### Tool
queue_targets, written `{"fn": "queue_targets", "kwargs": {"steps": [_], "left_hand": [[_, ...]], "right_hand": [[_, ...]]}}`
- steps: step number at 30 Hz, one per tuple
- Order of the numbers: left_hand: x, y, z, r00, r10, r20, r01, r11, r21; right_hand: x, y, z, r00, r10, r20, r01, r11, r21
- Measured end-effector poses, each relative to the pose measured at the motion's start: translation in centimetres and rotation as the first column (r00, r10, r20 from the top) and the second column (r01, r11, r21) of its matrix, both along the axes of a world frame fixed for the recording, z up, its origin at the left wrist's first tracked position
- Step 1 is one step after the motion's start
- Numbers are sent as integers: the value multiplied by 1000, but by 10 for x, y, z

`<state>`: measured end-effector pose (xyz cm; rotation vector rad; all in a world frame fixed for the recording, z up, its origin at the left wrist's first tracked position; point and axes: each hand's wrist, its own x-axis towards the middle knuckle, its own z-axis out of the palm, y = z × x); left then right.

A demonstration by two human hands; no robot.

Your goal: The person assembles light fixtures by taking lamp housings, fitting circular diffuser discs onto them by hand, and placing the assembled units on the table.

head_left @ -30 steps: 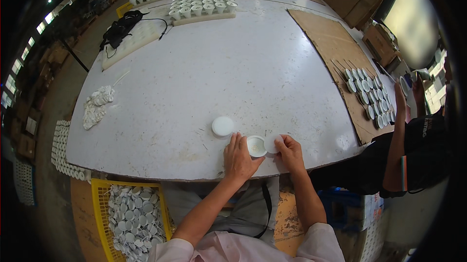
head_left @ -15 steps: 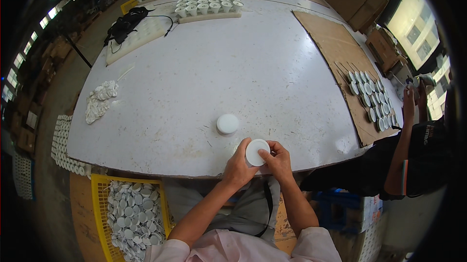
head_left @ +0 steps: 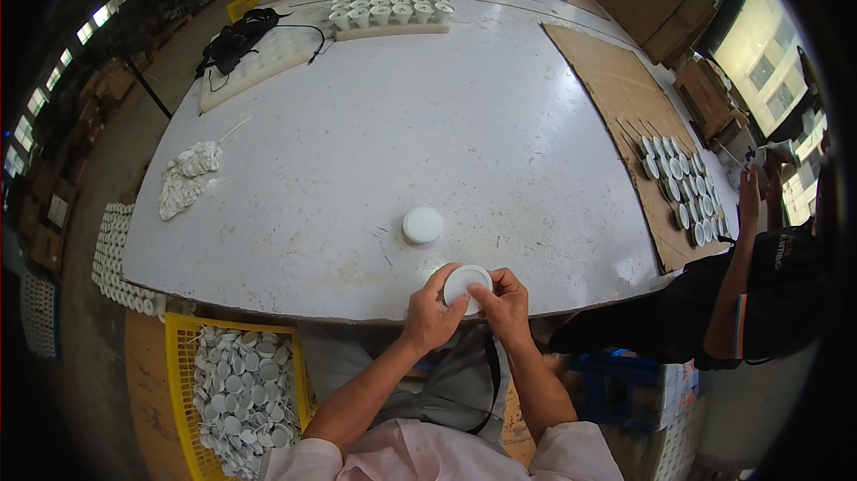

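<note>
Since a second ago, your hands have lifted the white disc (head_left: 466,285) off the table (head_left: 464,124) and brought it to the near edge. Your left hand (head_left: 431,313) curls around its left side, and your right hand (head_left: 500,302) pinches its right rim, so both hold it together. A second white disc (head_left: 422,225) lies on the table just beyond your left hand. Below your left forearm, a yellow crate (head_left: 183,338) holds many white pieces.
</note>
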<state>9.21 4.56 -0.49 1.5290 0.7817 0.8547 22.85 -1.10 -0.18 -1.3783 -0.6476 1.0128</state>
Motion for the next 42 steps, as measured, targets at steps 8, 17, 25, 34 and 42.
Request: {"fn": "queue_targets", "kwargs": {"steps": [8,17,25,34,42], "left_hand": [[-15,2,-13,997,78,1,-78,997,-26],[-112,-1,-13,949,297,107,-275,944,-185],[-383,-25,-133,378,857,-350,-919,302,-252],[-553,-106,-281,216,734,-643,-934,347,82],[-344,-34,-189,623,497,-604,-615,788,13]], "right_hand": [[-21,9,-9,1000,-7,23,7,1000,20],[-25,19,-2,976,198,-91,-197,980,24],[18,23,-21,991,-73,109,71,997,24],[10,17,-29,973,-68,221,55,996,65],[16,11,-37,966,-125,227,120,992,37]]}}
